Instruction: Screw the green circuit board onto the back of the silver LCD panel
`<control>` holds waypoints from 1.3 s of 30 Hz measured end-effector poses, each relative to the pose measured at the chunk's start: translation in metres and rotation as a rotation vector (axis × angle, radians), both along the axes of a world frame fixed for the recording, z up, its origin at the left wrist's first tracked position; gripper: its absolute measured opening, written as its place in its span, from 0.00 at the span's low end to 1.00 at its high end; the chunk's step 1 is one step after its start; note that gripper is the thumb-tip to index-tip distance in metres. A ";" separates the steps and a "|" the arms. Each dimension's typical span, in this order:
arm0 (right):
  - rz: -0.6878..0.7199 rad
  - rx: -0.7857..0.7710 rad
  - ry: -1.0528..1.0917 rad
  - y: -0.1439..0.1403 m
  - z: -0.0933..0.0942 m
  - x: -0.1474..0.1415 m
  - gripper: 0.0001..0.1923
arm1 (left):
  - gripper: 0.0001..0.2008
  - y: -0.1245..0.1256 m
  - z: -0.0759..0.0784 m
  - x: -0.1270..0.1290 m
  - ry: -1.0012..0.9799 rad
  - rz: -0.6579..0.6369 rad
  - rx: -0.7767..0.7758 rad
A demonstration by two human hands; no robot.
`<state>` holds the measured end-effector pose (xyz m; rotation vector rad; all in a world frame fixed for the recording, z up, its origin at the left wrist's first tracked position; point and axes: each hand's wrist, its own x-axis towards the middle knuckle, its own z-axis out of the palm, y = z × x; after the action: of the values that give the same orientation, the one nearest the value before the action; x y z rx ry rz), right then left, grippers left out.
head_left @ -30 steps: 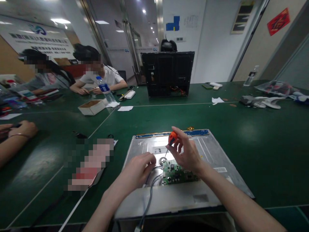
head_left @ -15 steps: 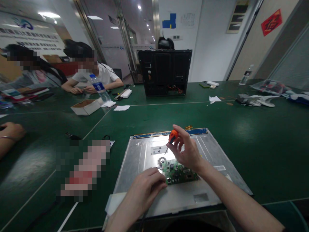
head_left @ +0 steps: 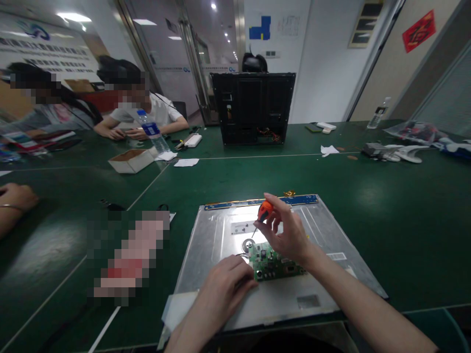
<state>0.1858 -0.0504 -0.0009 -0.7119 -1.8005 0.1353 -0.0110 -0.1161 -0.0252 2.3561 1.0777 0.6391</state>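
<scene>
On the metal monitor back panel [head_left: 324, 235], green circuit board [head_left: 274, 264] is lying; right hand [head_left: 289, 235] fingers are pinching orange screwdriver [head_left: 262, 214] above it, left hand [head_left: 225, 284] fingers curled, pressing beside board.

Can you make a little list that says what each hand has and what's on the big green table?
right hand: pinches a small screwdriver with an orange handle, tip down over the circuit board
left hand: rests on the metal panel, fingers at the board's left edge
panel: lies flat on the green table
farther off: black monitor back, water bottle, cardboard box
other people: two seated at far left; another's hand at the left edge
</scene>
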 end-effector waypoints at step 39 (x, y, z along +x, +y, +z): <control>0.147 -0.053 -0.006 -0.028 0.017 0.002 0.33 | 0.08 -0.014 0.006 0.000 -0.040 0.052 -0.035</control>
<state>0.1877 -0.0785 0.0163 -0.6178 -1.8602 0.2801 -0.0113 -0.1299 -0.0196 2.2826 1.1270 0.6779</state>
